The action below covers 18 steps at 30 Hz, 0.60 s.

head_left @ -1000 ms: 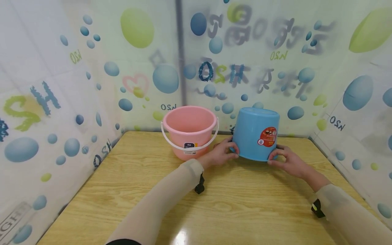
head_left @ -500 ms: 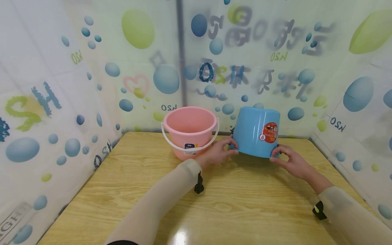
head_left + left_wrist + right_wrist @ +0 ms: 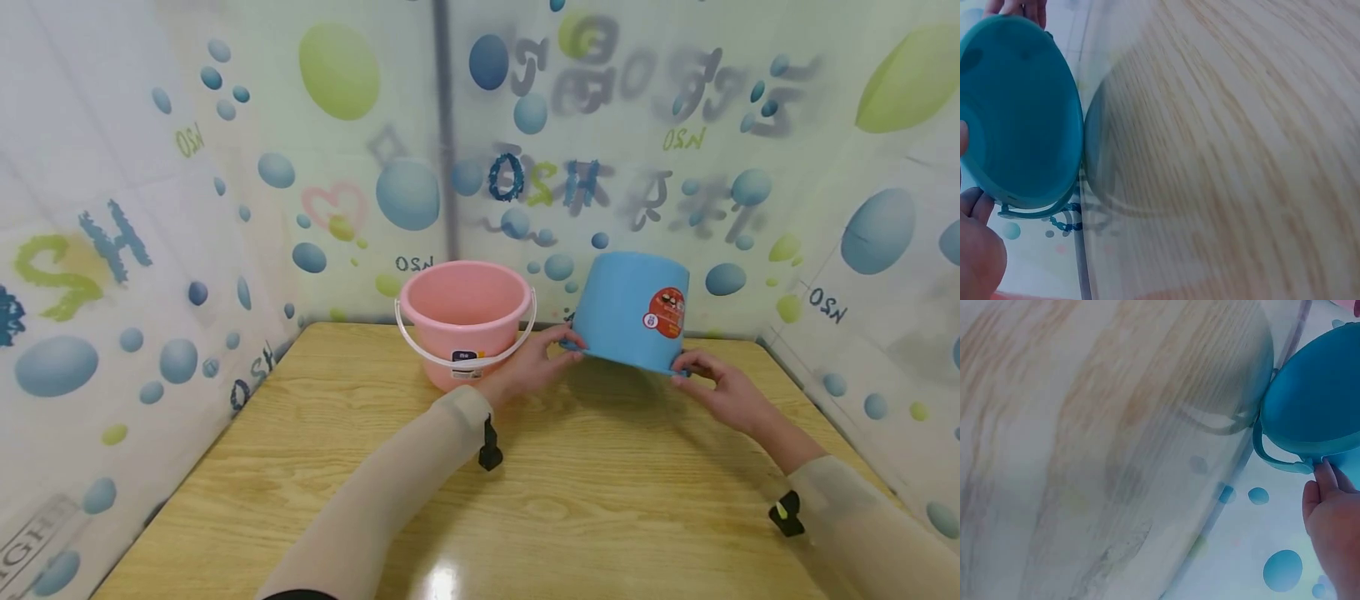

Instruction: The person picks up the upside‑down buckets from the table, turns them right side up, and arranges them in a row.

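Both hands hold a blue bucket (image 3: 626, 308) that is turned mouth down and tilted, its near rim raised over the table. My left hand (image 3: 534, 364) pinches the rim on the left side. On the right side, my right hand (image 3: 726, 394) grips the rim below a red round label. In the left wrist view the bucket's hollow inside (image 3: 1022, 112) faces the camera, and its far rim meets the tabletop. The bucket's handle (image 3: 1279, 464) hangs along the rim in the right wrist view. Close behind my left hand stands a pink bucket (image 3: 465, 333).
The pink bucket is upright, its white handle (image 3: 408, 342) lowered across the front. Both buckets are near the back of a wooden table (image 3: 570, 500). A wall covering (image 3: 360, 133) with bubble prints rises behind and on both sides.
The blue bucket's near rim has risen off the table and its base has tipped toward the back. My hands have risen slightly with the rim. The pink bucket has stayed put.
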### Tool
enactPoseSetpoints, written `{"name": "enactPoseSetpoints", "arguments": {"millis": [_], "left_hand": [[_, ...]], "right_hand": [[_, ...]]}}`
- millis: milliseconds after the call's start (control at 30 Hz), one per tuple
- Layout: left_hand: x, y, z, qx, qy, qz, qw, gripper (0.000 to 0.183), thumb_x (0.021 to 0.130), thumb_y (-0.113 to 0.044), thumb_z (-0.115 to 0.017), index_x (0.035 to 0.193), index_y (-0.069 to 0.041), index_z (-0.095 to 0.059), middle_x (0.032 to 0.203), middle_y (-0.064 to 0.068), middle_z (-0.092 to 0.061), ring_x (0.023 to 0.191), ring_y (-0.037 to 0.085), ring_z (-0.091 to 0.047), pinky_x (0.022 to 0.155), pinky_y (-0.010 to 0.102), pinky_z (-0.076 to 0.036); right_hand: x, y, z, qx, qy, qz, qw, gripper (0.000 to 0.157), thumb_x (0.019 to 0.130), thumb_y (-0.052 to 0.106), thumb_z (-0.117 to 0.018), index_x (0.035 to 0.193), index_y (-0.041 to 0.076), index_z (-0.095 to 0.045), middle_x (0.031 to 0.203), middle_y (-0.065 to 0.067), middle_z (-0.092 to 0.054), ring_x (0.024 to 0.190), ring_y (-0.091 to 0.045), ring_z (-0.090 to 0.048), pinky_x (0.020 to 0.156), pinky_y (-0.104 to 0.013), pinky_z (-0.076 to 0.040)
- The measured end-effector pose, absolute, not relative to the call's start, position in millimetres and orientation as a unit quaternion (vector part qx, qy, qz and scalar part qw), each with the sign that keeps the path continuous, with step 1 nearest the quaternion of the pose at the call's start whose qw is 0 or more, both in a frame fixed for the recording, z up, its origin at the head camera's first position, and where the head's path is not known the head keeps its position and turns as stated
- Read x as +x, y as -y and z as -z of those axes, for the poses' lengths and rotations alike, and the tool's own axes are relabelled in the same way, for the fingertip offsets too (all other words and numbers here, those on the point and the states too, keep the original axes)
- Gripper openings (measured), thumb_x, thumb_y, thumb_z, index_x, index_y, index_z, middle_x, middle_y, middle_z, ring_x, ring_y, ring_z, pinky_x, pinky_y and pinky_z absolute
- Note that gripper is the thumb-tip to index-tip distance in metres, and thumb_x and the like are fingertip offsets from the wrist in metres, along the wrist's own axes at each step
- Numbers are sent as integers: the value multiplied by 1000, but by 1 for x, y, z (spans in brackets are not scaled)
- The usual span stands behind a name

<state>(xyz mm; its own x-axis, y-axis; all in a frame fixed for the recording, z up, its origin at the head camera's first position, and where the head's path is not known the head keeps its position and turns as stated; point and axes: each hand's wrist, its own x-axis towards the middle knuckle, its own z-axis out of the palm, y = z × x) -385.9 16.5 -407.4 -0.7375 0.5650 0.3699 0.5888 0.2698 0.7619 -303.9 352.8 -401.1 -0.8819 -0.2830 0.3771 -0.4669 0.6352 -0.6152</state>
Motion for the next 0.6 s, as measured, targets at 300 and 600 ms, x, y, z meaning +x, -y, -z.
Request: {"name": "enactPoseSetpoints", "arguments": {"millis": [300, 600], "left_hand": [[-382, -22, 402, -361, 773, 521, 21, 14, 104, -24, -60, 117, -25, -66, 149, -1, -55, 154, 16, -29, 120, 48, -36], [-380, -26, 397, -350, 772, 530, 33, 19, 104, -27, -60, 122, -28, -67, 149, -5, -55, 151, 15, -34, 120, 47, -36]], "right_hand": [[-302, -356, 396, 202, 892, -380, 138, 17, 103, 19, -62, 117, 10, -63, 118, -2, -60, 106, 15, -52, 85, -5, -46], [-299, -360, 390, 197, 888, -386, 153, 20, 104, 20, -61, 120, 8, -61, 110, 11, -61, 102, 8, -58, 80, -8, -49]]}}
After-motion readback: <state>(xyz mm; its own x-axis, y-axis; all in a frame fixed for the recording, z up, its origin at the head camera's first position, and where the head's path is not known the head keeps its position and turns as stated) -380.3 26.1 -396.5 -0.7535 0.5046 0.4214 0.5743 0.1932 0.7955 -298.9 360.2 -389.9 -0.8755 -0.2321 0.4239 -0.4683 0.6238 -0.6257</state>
